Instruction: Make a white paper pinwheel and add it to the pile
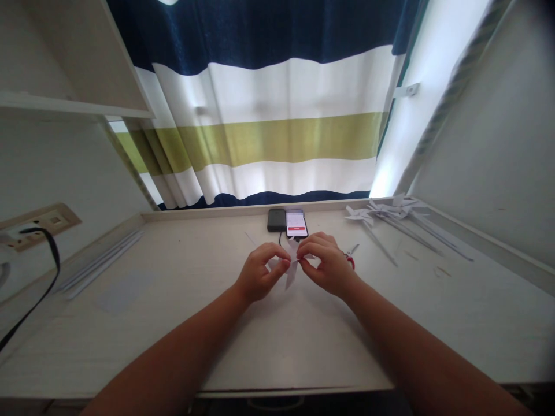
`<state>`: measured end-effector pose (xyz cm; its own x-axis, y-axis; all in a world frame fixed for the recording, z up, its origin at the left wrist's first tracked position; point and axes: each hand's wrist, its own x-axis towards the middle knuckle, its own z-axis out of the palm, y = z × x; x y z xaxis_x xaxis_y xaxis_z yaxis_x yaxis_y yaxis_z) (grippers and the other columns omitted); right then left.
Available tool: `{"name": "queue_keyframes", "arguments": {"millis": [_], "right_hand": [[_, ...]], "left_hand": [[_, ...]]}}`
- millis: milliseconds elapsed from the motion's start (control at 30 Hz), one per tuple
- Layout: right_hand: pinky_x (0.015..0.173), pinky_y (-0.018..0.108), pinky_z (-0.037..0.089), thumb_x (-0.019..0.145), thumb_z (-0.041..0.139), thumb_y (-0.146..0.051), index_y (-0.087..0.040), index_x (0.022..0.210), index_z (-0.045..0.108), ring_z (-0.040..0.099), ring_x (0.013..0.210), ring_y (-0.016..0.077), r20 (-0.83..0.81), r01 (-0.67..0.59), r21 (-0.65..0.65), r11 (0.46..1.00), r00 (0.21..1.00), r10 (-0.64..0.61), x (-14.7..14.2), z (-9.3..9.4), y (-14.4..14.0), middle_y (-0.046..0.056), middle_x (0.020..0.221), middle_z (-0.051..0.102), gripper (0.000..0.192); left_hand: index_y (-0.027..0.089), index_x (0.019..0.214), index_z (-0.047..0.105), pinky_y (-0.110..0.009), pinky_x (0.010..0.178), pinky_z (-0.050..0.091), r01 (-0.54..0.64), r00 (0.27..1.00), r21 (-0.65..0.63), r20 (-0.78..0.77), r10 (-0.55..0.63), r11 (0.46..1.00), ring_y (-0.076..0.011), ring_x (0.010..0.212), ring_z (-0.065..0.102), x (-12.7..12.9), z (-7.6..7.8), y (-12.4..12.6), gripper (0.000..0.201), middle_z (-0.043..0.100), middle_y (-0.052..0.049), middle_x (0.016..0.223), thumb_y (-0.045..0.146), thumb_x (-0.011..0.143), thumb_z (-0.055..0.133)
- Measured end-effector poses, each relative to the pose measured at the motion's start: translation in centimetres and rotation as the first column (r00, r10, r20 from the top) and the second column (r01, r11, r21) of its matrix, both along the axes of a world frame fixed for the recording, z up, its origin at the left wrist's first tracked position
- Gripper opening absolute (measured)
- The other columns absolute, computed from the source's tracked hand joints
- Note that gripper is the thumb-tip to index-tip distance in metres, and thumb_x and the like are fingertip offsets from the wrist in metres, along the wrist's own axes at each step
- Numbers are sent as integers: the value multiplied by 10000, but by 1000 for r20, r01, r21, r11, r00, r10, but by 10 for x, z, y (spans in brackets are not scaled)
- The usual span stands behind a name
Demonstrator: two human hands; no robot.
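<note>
Across the middle of the pale desk (281, 358), toward its far side, a white paper pinwheel (290, 278) is held between two bare hands. Its longest visible line runs near to far: one pointed blade reaches toward the near edge, leaning slightly left, and another points to the far side, while shorter tips poke out left and right behind the fingers. The left hand (262, 271) is narrowed to a pinch on the paper's left side; the right hand (328, 263) is pinched likewise, thumb and fingertips meeting close to the centre. The paper looks thin, matt and crisply folded. Just beyond it lie a smooth phone (296, 224) with a lit screen and a dark, round-cornered box (276, 220). Red-handled scissors (350, 261) lie partly hidden beside the right hand. Far right, finished pinwheels (401, 208) rest in a heap, their slim stems slanting nearer and rightward; far left, straight paper sticks (104, 260) lie bundled
</note>
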<state>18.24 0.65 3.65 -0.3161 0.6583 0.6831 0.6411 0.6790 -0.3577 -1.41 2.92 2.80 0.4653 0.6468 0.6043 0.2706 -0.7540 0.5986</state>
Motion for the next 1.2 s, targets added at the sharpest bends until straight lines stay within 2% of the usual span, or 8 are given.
{"name": "queue_keyframes", "arguments": {"millis": [100, 267, 400, 600, 900, 1200], "right_hand": [[824, 390, 362, 747, 600, -106, -207, 769, 639, 532, 899, 212, 33, -11, 39, 999, 999, 10, -3, -1, -2, 31, 857, 651, 111], [814, 393, 365, 753, 616, -140, -208, 759, 640, 523, 903, 214, 49, 14, 65, 998, 999, -17, -3, -1, -3, 30, 870, 643, 72], [826, 410, 373, 737, 634, -160, -209, 750, 631, 520, 937, 230, 52, 30, 54, 998, 998, -33, -3, -2, -2, 40, 902, 635, 50], [873, 436, 376, 721, 641, -154, -212, 731, 620, 504, 1026, 251, 39, 19, 32, 999, 999, -20, -4, -5, -2, 52, 967, 621, 63], [909, 459, 369, 737, 673, -196, -217, 711, 646, 502, 1053, 253, 37, 17, 17, 1000, 999, -17, -2, -8, 3, 44, 979, 632, 43], [917, 488, 378, 758, 670, -177, -213, 727, 650, 499, 1074, 256, 68, 9, 13, 1000, 998, -10, -1, -10, 7, 48, 985, 644, 52]], "left_hand": [[174, 807, 664, -337, 787, 470, 12, 1000, -16, -23, -12, 1000, -184, 811, 607, 4, 2, -5, 148, 670, -62, 841, 276, 844, 562], [172, 855, 684, -342, 778, 490, -29, 1000, -55, -5, 29, 998, -192, 810, 630, 6, 5, -10, 137, 691, -73, 865, 282, 808, 616], [176, 846, 703, -339, 781, 501, -25, 1000, -70, 3, 25, 997, -195, 821, 646, 6, 6, -10, 121, 704, -75, 881, 262, 782, 648], [181, 838, 706, -324, 750, 507, -32, 999, -160, -13, 30, 987, -191, 784, 651, 7, 4, -9, 151, 708, -63, 842, 308, 786, 646], [169, 807, 683, -316, 749, 498, -32, 999, -270, -14, 30, 962, -177, 749, 640, 6, 5, -8, 171, 699, -46, 800, 333, 775, 647], [223, 948, 694, -312, 679, 439, -85, 993, -281, -100, 59, 956, -191, 804, 628, 7, 1, -4, 220, 714, -41, 892, 357, 793, 613]]}}
